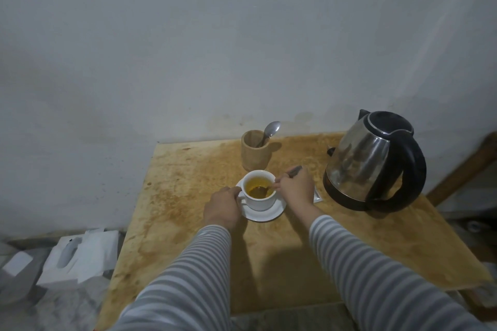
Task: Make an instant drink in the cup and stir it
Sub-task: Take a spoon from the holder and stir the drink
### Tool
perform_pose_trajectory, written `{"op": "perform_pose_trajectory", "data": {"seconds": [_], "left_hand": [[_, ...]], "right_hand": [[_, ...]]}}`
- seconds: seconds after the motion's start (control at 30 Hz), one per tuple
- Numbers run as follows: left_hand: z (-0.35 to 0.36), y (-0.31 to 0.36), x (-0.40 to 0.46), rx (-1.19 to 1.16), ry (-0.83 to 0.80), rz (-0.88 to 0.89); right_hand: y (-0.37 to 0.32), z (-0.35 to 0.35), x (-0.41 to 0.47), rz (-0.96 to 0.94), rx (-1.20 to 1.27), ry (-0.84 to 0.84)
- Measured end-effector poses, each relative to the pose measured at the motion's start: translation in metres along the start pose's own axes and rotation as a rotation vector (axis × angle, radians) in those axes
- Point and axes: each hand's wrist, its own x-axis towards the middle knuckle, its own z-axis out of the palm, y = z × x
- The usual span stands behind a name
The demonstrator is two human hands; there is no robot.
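Note:
A white cup (257, 203) stands on a white saucer (271, 213) in the middle of the wooden table. It holds a yellow-brown drink (258, 188). My left hand (222, 207) grips the cup's handle on its left side. My right hand (295, 188) pinches a metal spoon (293, 171), whose bowl dips into the drink while the handle sticks up past my fingers. An empty sachet (317, 197) lies partly hidden behind my right hand.
A steel kettle (373, 161) with a black handle stands at the right. A wooden holder (255, 150) with a second spoon (271, 129) is behind the cup, near the wall. White foam packaging (78, 258) lies on the floor to the left of the table (188, 196).

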Motion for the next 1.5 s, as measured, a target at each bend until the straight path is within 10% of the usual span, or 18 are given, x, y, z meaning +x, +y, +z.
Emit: {"op": "perform_pose_trajectory", "data": {"seconds": [0.33,0.63,0.97,1.27,1.5], "left_hand": [[-0.004,0.002,0.000,0.035,-0.020,0.003],[-0.004,0.001,0.000,0.043,-0.029,0.002],[-0.004,0.003,0.000,0.051,-0.031,0.006],[-0.002,0.000,0.001,0.050,-0.021,0.000],[-0.001,0.000,0.002,0.058,-0.013,-0.001]], "right_hand": [[-0.011,0.003,-0.009,-0.506,-0.658,-0.124],[-0.006,0.009,0.006,-0.013,-0.139,-0.013],[-0.015,0.001,-0.001,-0.504,-0.637,-0.134],[0.003,0.006,-0.002,-0.051,0.055,-0.038],[-0.006,0.004,-0.007,-0.479,-0.618,-0.161]]}}
